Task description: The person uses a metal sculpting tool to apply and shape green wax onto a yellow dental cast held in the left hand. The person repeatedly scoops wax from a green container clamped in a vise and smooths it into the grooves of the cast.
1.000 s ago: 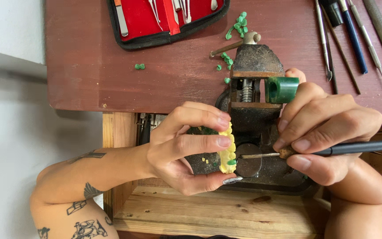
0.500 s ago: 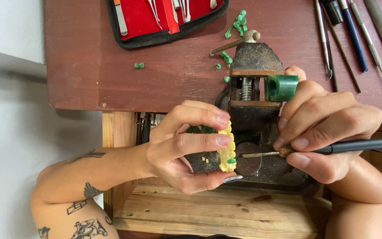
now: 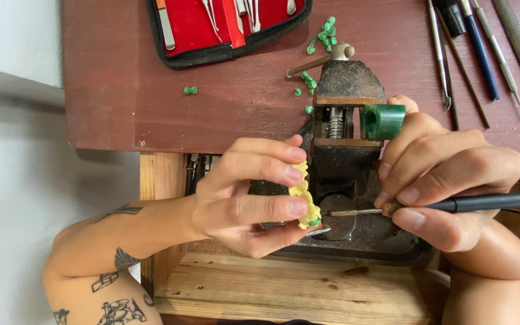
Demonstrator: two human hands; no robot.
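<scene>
Two bare hands work at the front edge of a dark red wooden bench (image 3: 151,108), above a lighter wooden shelf (image 3: 284,289). A small dark metal vise (image 3: 347,114) stands at the bench edge between the hands, with a green wax ring (image 3: 382,121) at its right side. A red-lined tool case (image 3: 224,27) lies open at the top, and a row of slim hand tools (image 3: 482,54) lies at the upper right. The left hand (image 3: 242,192) pinches a yellow scalloped piece (image 3: 305,195) between thumb and curled fingers, just in front of the vise. The right hand (image 3: 446,174) grips a black-handled pointed tool (image 3: 428,206) pen-fashion, fingers closed tight around it; the metal tip reaches the lower end of the yellow piece. Green wax bits (image 3: 326,33) lie scattered on the bench.
</scene>
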